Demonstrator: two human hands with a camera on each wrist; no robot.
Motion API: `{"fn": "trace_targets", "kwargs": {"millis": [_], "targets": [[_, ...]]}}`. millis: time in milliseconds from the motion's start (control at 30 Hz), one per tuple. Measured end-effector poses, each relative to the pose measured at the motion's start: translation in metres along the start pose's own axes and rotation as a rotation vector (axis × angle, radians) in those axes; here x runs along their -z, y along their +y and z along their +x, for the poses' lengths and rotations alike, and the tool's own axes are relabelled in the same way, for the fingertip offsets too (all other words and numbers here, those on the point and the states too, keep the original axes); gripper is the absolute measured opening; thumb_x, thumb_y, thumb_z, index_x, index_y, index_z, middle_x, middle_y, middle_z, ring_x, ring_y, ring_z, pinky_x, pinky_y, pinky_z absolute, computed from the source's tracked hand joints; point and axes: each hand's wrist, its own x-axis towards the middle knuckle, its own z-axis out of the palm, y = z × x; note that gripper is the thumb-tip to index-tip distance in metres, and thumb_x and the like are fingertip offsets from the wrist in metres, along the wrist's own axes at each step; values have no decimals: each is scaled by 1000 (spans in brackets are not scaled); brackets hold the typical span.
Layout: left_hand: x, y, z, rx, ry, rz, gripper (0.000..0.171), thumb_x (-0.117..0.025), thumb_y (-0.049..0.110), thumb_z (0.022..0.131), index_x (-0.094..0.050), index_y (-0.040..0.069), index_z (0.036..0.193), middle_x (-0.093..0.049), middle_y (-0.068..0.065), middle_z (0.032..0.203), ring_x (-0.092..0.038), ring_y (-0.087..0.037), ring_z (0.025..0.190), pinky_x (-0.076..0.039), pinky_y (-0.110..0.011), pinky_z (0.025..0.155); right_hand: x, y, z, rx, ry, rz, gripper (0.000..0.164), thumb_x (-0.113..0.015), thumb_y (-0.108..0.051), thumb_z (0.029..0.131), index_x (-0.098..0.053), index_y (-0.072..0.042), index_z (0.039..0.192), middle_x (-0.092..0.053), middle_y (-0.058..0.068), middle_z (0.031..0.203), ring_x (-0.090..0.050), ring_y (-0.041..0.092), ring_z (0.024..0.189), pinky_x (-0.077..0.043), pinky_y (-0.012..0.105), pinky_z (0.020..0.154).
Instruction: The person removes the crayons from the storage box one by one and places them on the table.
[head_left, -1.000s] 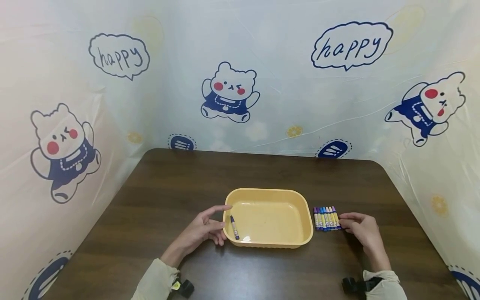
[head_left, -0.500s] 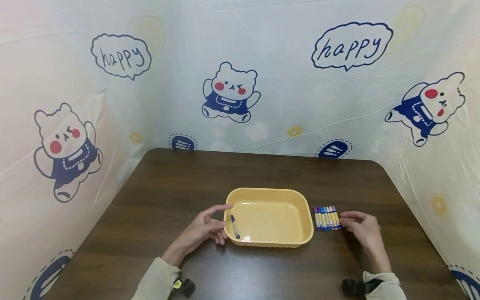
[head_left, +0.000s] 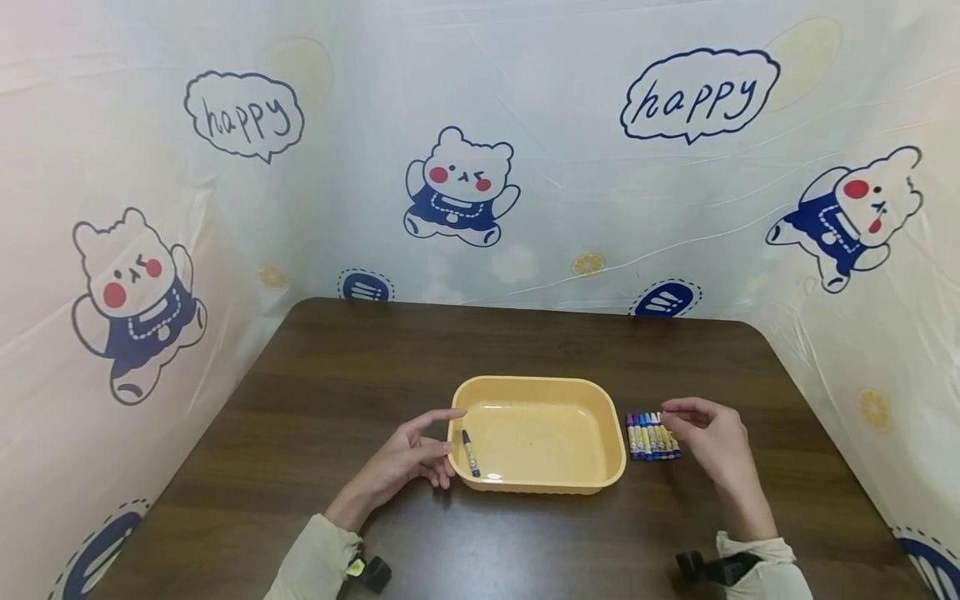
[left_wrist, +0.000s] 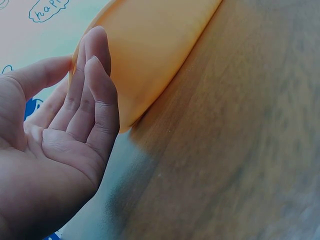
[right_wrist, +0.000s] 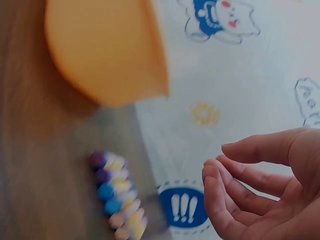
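At the left end of the yellow plastic tray (head_left: 540, 486), my left hand (head_left: 405, 454) grips the rim between thumb and finger. The other fingers (left_wrist: 102, 107) lie bent by the outer wall in the left wrist view. Inside the tray, by its left wall, lies one crayon (head_left: 470, 454) with dark ends. A tight row of crayons (head_left: 643, 437) in purple, blue and paler colours lies on the table right of the tray. Over the row's right end is my right hand (head_left: 712, 433), fingers loosely bent. In the right wrist view, nothing shows between thumb and fingertips.
The dark wooden table (head_left: 375, 358) has rounded far corners. A pale curtain (head_left: 555, 192) printed with bears and "happy" bubbles hangs around its back and sides. Each wrist wears a black strap (head_left: 720, 568) over a light sleeve.
My right hand has shifted up and left from the right end of the crayon row and now overlaps it. The left hand, the tray and the crayon inside stay as they were.
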Motion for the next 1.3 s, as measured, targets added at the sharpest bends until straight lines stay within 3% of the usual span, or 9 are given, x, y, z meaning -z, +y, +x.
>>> {"fn": "trace_targets", "kwargs": {"millis": [267, 533, 767, 1000, 1300], "targets": [[1, -1, 0, 10, 11, 13, 59, -60, 9, 99, -33, 3, 152, -72, -12, 78, -68, -19, 63, -58, -34, 61, -12, -33, -2, 63, -117, 161, 31, -71, -18, 93, -69, 4, 115, -72, 16, 103, -68, 13, 84, -57, 25, 74], [2, -2, 0, 39, 34, 16, 58, -61, 10, 99, -37, 7, 152, -73, -12, 79, -69, -20, 64, -58, -33, 61, -46, -56, -2, 74, -335, 332, 31, -72, -8, 91, -66, 12, 113, -71, 23, 103, -71, 22, 87, -59, 35, 79], [3, -2, 1, 26, 34, 16, 57, -61, 10, 99, -39, 8, 151, -72, -13, 79, -68, -20, 64, -58, -33, 60, -78, -68, 4, 97, -493, 381, 33, -73, -7, 90, -65, 15, 113, -71, 24, 101, -72, 33, 89, -59, 40, 81], [3, -2, 1, 19, 29, 17, 56, -59, 8, 99, -39, 8, 151, -72, -13, 78, -68, -19, 64, -57, -33, 59, -119, -73, 7, 121, -659, 445, 30, -67, -2, 92, -62, 20, 113, -68, 33, 102, -70, 39, 92, -56, 52, 84], [2, -1, 0, 26, 31, 6, 55, -59, 10, 100, -38, 9, 151, -72, -12, 78, -68, -20, 64, -57, -34, 59, -166, -82, 7, 81, -727, 380, 22, -69, -1, 90, -68, 16, 104, -71, 27, 92, -72, 33, 84, -60, 42, 76]]}}
